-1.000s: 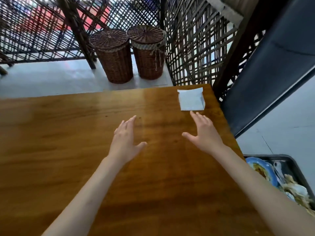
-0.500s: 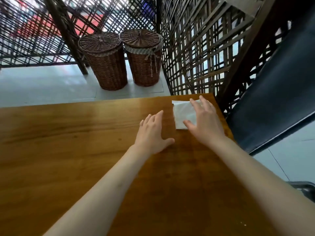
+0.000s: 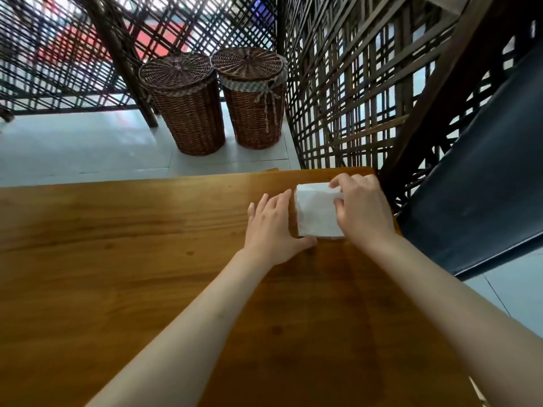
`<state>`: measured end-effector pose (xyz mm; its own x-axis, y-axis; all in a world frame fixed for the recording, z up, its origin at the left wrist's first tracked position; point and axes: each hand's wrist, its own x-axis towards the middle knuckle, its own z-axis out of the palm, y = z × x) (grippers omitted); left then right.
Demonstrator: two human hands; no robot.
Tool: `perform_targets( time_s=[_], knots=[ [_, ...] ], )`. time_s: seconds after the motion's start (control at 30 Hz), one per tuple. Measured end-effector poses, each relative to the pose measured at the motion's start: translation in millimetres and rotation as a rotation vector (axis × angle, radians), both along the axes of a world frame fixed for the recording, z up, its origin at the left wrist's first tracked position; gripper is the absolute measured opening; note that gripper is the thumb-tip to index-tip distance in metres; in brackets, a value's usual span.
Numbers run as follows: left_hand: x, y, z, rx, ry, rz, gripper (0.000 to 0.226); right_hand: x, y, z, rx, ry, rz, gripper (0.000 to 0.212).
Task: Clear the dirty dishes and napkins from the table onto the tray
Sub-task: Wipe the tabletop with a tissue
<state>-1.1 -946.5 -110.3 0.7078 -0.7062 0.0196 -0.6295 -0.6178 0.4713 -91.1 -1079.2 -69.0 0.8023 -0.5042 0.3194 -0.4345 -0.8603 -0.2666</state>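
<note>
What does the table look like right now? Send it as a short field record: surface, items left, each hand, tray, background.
surface: wooden table, glossy top
items left: one white folded napkin near the far right corner
right hand: right hand on the napkin, fingers curled over its far edge, thumb on its top
left hand: left hand flat on the table, fingers straight, beside the napkin's left edge
tray: not in view
background: two lidded wicker baskets on the floor beyond the table, lattice screen behind

left hand point(image 3: 274, 227): flat, fingers straight | right hand point(image 3: 363, 208): fingers curled, pinching | both arms outstretched
</note>
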Motion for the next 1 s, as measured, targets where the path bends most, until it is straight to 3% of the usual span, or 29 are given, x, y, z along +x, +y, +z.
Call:
perform_targets(
  time_s=[0.4,1.0],
  knots=[
    [19.2,-9.0,-8.7,0.084,0.087,0.005,0.115,3.2,-4.2,1.0,0.046,0.012,0.005,0.014],
    [14.5,-3.3,-10.8,0.062,0.091,0.054,0.106,-12.0,0.6,28.3,0.047,-0.108,0.038,0.006]
  ],
)
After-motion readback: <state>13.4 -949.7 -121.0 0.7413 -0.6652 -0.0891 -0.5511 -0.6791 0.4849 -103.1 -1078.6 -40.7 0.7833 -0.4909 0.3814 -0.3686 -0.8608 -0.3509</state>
